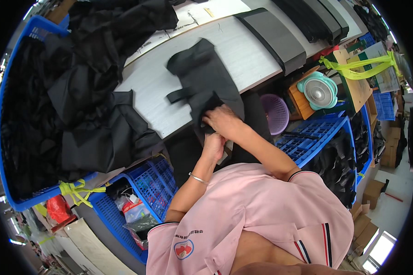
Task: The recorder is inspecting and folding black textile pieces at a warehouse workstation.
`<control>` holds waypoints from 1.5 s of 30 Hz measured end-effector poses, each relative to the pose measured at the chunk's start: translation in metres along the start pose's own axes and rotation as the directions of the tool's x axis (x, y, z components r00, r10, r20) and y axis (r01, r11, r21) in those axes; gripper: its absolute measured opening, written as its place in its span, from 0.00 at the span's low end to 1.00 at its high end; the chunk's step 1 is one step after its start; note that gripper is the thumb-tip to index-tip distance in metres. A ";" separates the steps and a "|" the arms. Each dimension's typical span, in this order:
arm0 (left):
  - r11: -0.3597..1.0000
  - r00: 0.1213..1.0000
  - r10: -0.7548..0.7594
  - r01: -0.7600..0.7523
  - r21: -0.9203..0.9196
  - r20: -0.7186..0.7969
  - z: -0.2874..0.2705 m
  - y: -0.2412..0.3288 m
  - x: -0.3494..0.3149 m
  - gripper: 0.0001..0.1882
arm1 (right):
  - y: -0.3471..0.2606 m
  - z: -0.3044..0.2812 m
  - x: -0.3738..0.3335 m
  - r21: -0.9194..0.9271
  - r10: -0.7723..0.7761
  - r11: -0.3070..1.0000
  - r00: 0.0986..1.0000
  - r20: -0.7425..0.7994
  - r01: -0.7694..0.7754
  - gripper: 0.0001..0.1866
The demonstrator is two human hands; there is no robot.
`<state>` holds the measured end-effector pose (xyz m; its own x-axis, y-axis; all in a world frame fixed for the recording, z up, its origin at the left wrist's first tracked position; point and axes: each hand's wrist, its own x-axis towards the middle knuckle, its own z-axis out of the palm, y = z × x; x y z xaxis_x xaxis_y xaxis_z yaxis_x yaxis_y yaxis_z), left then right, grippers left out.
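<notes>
A black fabric piece (206, 75) with a short strap sticking out on its left side lies over the near edge of the white table (156, 96). My right hand (225, 123) is closed on its near end, where the cloth is folded up. Just below, my left hand (213, 147) is closed close against the right wrist. Whatever its fingers hold is hidden. More black cloth (112, 123) is heaped to the left, part of it on the tabletop.
A large blue basket (7, 137) full of black cloth stands at left. Grey-black folded pieces (273, 39) lie at the far right of the table. Right of me are a purple basket (275, 114), a turquoise fan (320, 91) and a blue crate (314, 137). Another blue basket (110, 220) stands lower left.
</notes>
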<state>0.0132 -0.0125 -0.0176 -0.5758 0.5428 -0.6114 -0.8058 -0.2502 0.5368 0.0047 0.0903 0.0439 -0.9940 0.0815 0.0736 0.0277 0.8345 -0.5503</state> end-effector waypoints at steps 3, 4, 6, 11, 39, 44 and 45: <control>0.996 0.995 0.043 -0.049 0.073 0.088 -0.007 0.003 -0.010 0.19 | 0.003 -0.002 0.002 0.016 0.147 0.988 0.966 0.211 -0.154 0.15; 0.978 0.983 0.039 -0.075 0.196 0.179 -0.014 0.006 -0.016 0.21 | 0.003 -0.003 -0.001 -0.003 0.148 0.989 0.967 0.207 -0.151 0.16; 0.988 0.978 0.134 -0.144 0.052 0.159 -0.029 0.010 -0.023 0.23 | 0.003 -0.008 -0.015 -0.002 0.141 0.990 0.971 0.192 -0.143 0.16; 0.964 0.965 0.177 -0.131 -0.231 0.194 -0.037 0.046 -0.026 0.18 | -0.008 0.016 -0.072 0.112 0.053 0.992 0.997 0.051 -0.058 0.12; 0.996 0.974 -0.032 0.011 0.094 0.223 0.043 0.023 -0.062 0.28 | 0.039 -0.063 -0.129 0.729 0.549 0.662 0.776 -0.310 -0.176 0.17; 0.978 0.992 -0.055 0.031 0.207 0.112 0.054 0.008 -0.049 0.23 | 0.044 -0.067 -0.156 0.538 0.570 0.768 0.754 -0.326 -0.347 0.25; 0.961 0.982 -0.012 -0.040 0.273 0.188 0.061 0.000 -0.052 0.22 | 0.060 -0.074 -0.166 0.566 0.586 0.747 0.748 -0.313 -0.348 0.24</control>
<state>0.0519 0.0082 0.0498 -0.5298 0.6866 -0.4980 -0.7138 -0.0437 0.6990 0.1794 0.1669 0.0600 -0.6937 0.7202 -0.0068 0.3063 0.2865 -0.9078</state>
